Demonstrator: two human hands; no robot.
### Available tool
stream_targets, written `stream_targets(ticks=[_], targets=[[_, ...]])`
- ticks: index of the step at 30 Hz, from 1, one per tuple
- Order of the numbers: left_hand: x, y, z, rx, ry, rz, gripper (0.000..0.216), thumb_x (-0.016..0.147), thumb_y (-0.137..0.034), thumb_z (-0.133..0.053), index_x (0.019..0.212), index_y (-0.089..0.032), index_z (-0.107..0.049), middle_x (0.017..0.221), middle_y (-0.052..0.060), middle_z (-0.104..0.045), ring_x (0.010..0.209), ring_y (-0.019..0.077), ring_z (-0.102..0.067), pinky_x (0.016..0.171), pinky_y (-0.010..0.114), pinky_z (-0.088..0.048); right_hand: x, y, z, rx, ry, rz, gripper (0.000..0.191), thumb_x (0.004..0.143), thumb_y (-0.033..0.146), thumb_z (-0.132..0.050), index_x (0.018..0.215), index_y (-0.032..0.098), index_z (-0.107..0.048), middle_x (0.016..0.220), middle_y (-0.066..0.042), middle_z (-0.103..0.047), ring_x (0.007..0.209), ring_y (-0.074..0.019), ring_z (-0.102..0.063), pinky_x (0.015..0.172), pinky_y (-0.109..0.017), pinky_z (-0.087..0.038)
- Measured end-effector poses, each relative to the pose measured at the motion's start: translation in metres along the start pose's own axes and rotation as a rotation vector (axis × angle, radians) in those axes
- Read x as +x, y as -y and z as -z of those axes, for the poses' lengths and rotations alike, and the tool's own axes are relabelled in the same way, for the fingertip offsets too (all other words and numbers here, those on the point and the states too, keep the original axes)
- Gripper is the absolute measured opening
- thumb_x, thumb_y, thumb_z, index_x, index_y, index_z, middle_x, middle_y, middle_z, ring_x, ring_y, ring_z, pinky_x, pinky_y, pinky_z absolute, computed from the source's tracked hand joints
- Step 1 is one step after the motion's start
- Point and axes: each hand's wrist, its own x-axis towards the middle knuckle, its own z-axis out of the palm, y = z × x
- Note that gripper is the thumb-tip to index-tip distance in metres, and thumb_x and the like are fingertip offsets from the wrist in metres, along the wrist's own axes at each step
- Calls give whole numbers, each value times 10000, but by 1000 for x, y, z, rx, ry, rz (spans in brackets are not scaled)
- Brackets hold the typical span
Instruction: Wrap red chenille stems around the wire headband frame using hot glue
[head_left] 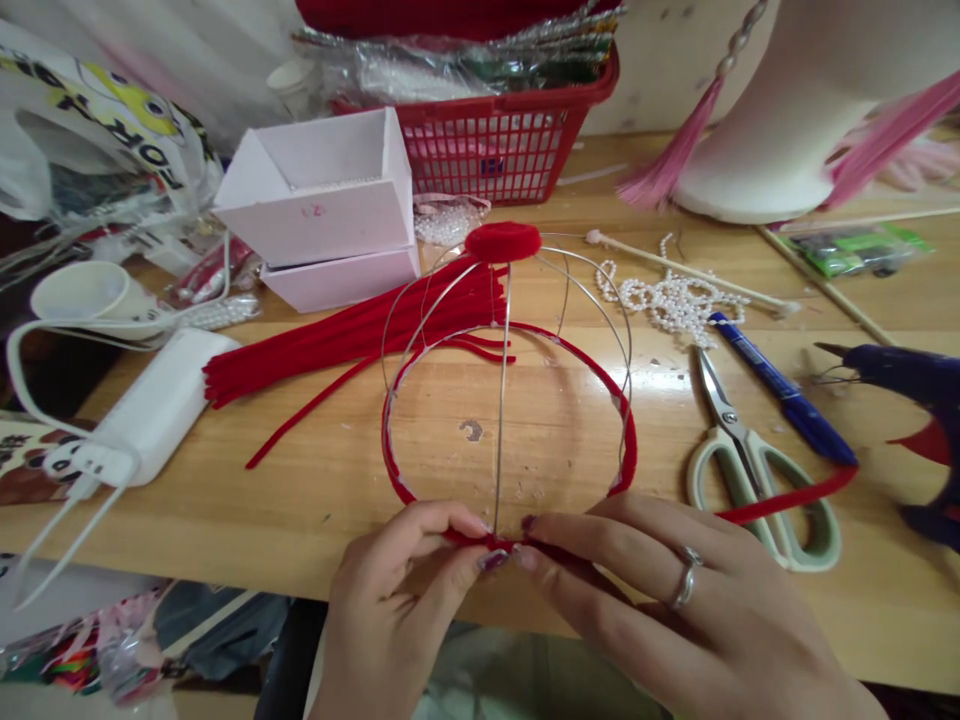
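Note:
A dome-shaped wire frame (504, 400) stands on the table, with a red fuzzy disc (502, 243) at its top and red pipe cleaner around its base ring. My left hand (409, 590) pinches the near side of the red-wrapped ring between thumb and index finger. Right beside it, my right hand (667, 590), with a ring on one finger, pinches the same rim. A red pipe cleaner (795, 493) sticks out to the right from behind my right hand, passing over the scissors (739, 450). Behind the frame lies a bundle of red pipe cleaners (360, 335).
White boxes (322, 210) and a red basket (487, 150) stand at the back. White bead strings (671, 300), a blue marker (784, 385) and a glue gun (915, 390) lie to the right. A white power strip (161, 405) and a paper cup (90, 300) are on the left.

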Motion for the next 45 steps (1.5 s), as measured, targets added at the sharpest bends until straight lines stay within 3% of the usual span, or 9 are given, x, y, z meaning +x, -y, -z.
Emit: stream_targets(ticks=[13, 19, 28, 37, 45], targets=[[-1, -5, -1, -7, 49, 90, 49, 734, -219, -751, 691, -241, -750, 507, -29, -660, 457, 131, -640, 476, 185, -527, 2, -1, 2, -3, -9, 12, 400, 1056, 148, -441, 838, 198, -773, 849, -26, -813, 659, -151, -693, 512, -270, -528], [0, -8, -3, 7, 52, 100, 59, 727, -220, -744, 676, -250, -744, 487, -47, -628, 436, 107, -614, 471, 162, -502, 0, -1, 2, 8, -33, 20, 378, 1064, 153, -428, 911, 195, -772, 909, -4, -825, 662, -152, -686, 509, -285, -508], [-1, -3, -1, 43, 73, 53, 47, 771, -250, -736, 725, -242, -731, 499, -43, -626, 442, 127, -603, 474, 203, -486, -6, -2, -5, 7, -28, 20, 339, 1052, 144, -451, 944, 195, -769, 888, -43, -804, 698, -173, -678, 541, -312, -495], [-1, -4, -4, 1, 56, 83, 57, 747, -219, -761, 715, -253, -729, 558, -36, -681, 486, 124, -655, 505, 183, -531, -2, -5, 3, 18, -25, 8, 394, 1080, 164, -400, 937, 205, -765, 906, 1, -823, 690, -148, -688, 525, -291, -487], [1, -1, -5, -1, 61, 31, 94, 738, -189, -768, 704, -271, -736, 607, -39, -719, 505, 113, -668, 535, 167, -536, -11, -4, -9, 36, -62, -30, 378, 1085, 178, -391, 971, 218, -749, 943, 4, -820, 724, -158, -688, 558, -306, -475]])
